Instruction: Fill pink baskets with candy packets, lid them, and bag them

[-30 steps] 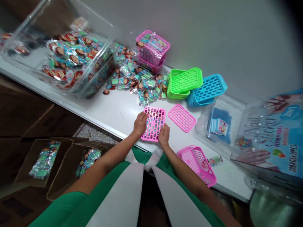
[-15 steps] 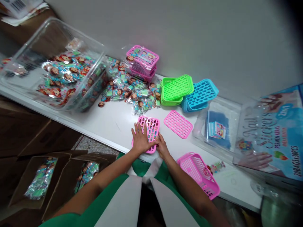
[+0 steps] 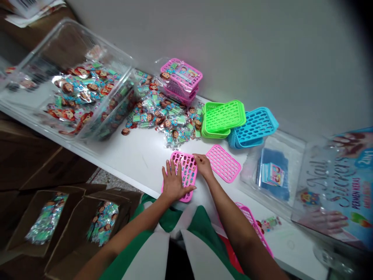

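Observation:
A pink perforated basket lid (image 3: 189, 171) lies at the front edge of the white table, with coloured packets showing through its holes. The basket beneath it is mostly hidden. My left hand (image 3: 174, 186) rests flat on this lid, its fingers spread. At the lid's far right corner, my right hand (image 3: 204, 166) has its fingers closed on the rim. A second pink lid (image 3: 223, 163) lies loose just right of my right hand. Behind my right forearm, a pink basket (image 3: 254, 219) is partly hidden.
Candy-like packets (image 3: 163, 114) are heaped behind the lid, beside a clear bin (image 3: 96, 105) of more. Wrapped pink baskets (image 3: 182, 79), green baskets (image 3: 223, 116) and blue baskets (image 3: 253, 126) stand along the wall. A clear tray (image 3: 250, 179) and printed box (image 3: 335, 194) are right; cartons (image 3: 72, 241) sit lower left.
My right hand has moved from the lid's near right side up to its far right corner. My left hand stays flat on the lid. The view has shifted slightly.

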A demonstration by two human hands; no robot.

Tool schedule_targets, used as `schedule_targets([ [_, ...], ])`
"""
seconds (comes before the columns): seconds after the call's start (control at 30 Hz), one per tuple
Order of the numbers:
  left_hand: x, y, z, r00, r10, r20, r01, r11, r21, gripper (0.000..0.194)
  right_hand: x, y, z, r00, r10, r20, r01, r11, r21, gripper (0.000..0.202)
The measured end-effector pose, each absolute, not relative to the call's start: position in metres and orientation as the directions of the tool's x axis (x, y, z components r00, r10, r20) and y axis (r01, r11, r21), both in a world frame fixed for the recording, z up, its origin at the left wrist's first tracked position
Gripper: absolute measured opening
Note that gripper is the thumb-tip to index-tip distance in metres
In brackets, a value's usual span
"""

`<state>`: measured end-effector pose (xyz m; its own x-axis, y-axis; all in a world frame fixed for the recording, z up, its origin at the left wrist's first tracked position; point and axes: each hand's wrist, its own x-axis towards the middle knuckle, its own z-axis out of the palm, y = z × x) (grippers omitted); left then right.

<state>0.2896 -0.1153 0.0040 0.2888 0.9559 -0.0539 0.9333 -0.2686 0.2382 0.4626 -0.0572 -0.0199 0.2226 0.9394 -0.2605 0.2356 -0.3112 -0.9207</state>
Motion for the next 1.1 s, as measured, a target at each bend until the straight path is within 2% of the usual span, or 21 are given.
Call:
schedule_targets([
  [0.1,0.290,-0.114,0.008,0.288,0.956,-0.060,0.930,-0.264,0.254,0.117,0.463,-0.049,-0.027,0.115,0.880,-0.460,-0.079,-0.454,-0.888,0.039],
  [0.17,0.291,-0.113,0.011,0.307,0.950,-0.060,0.921,-0.281,0.271,0.110,0.465,-0.049,-0.030,0.099,0.864,-0.493,-0.152,-0.477,-0.866,0.039],
  [0.23,0.291,-0.112,0.015,0.323,0.944,-0.062,0.912,-0.293,0.289,0.102,0.466,-0.049,-0.031,0.153,0.886,-0.438,-0.077,-0.431,-0.899,0.035],
  [0.33,0.290,-0.112,0.017,0.326,0.943,-0.063,0.907,-0.293,0.304,0.099,0.464,-0.041,-0.032,0.219,0.913,-0.345,0.167,-0.384,-0.908,0.035],
  [0.43,0.288,-0.112,0.015,0.352,0.934,-0.058,0.892,-0.316,0.323,0.095,0.462,-0.027,-0.027,0.183,0.924,-0.335,0.402,-0.381,-0.833,0.044],
  [0.57,0.286,-0.112,0.013,0.370,0.928,-0.055,0.876,-0.329,0.352,0.091,0.450,-0.009,-0.010,0.033,0.990,-0.137,0.712,-0.119,-0.692,0.037],
  [0.63,0.285,-0.112,0.013,0.367,0.929,-0.049,0.871,-0.324,0.370,0.090,0.437,-0.001,-0.003,-0.085,0.990,-0.116,0.729,-0.017,-0.684,0.034],
  [0.7,0.284,-0.112,0.012,0.359,0.932,-0.045,0.864,-0.314,0.394,0.090,0.423,0.007,-0.001,-0.183,0.961,-0.209,0.685,-0.028,-0.728,0.033],
  [0.83,0.281,-0.112,0.012,0.360,0.932,-0.047,0.846,-0.305,0.437,0.087,0.411,0.022,-0.008,-0.244,0.851,-0.465,0.558,-0.269,-0.785,0.034],
  [0.9,0.280,-0.111,0.011,0.359,0.932,-0.046,0.841,-0.301,0.449,0.086,0.411,0.028,-0.010,-0.291,0.800,-0.525,0.492,-0.345,-0.799,0.035],
  [0.97,0.280,-0.112,0.010,0.349,0.936,-0.041,0.842,-0.294,0.452,0.087,0.413,0.030,-0.009,-0.341,0.791,-0.507,0.459,-0.330,-0.825,0.035],
  [1.1,0.281,-0.112,0.008,0.344,0.938,-0.036,0.847,-0.293,0.444,0.095,0.422,0.025,-0.004,-0.323,0.893,-0.314,0.472,-0.135,-0.871,0.033],
])
